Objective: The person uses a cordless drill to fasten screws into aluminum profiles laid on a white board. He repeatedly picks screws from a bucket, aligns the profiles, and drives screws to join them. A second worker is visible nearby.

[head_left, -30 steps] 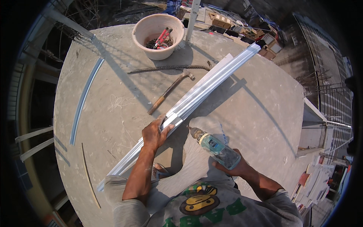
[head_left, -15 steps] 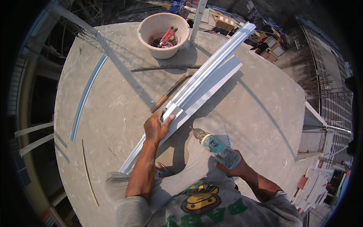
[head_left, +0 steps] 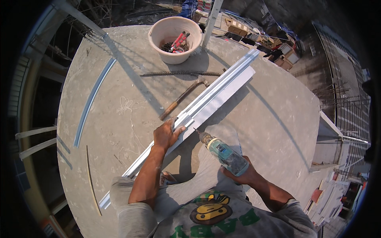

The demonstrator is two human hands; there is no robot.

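Note:
My left hand is wrapped around long silvery metal channels, its thumb pressed on top where one piece overlaps another. The channels run diagonally from far right to near left, passing beneath my left forearm. Below their far half lies a long pale board or beam; its exact kind is unclear. A teal power drill is gripped in my right hand. The drill's bit points up-left, close to the overlap beside my left thumb; I cannot tell whether it touches the metal.
A wooden-handled hammer lies just beyond the channels on the concrete slab. Farther off are a rebar piece and a bucket holding red-handled tools. Leftward lie a curved-looking metal strip, string and a thin stick.
The channels' far end has dropped closer to the pale board, and the near end now shows at lower left. The drill has shifted up-left, nearer the overlap. The hammer's head is now uncovered.

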